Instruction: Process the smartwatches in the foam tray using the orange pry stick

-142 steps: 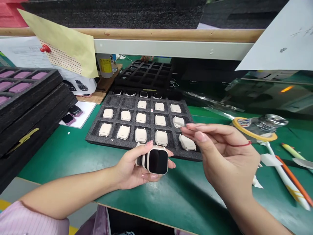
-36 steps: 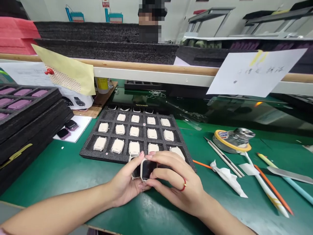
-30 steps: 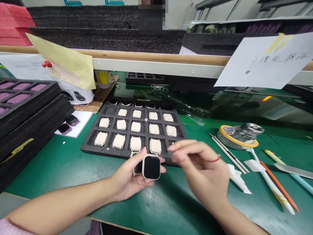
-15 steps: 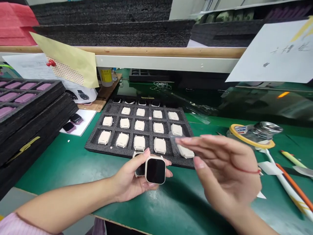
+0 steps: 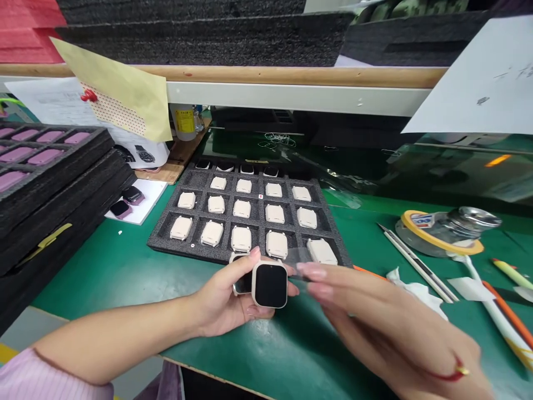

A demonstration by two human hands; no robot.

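Two cream watch cases with black screens are in my left hand [image 5: 227, 300]. The front watch case [image 5: 270, 284] faces me, held by thumb and fingers, and partly covers the watch case behind it [image 5: 242, 282]. My right hand [image 5: 387, 328] pinches a small piece of clear film [image 5: 296, 260] between thumb and fingertips. That film is just right of the front watch's upper edge; whether they touch I cannot tell. Beyond both hands lies a black foam tray [image 5: 195, 256], its compartments holding several cream watch cases, mostly back side up.
At the left, stacked black foam trays [image 5: 100, 183] hold purple cases. Two purple watches [image 5: 121, 209] lie on white paper. To the right are a glass jar with a metal lid [image 5: 472, 225], a yellow tape roll [image 5: 441, 239], a toothbrush [image 5: 491, 305] and tweezers [image 5: 416, 261].
My right hand has turned palm down and lowered, bringing the clear film from over the tray closer to the front watch. My left hand still holds both watch cases. The view has shifted slightly.
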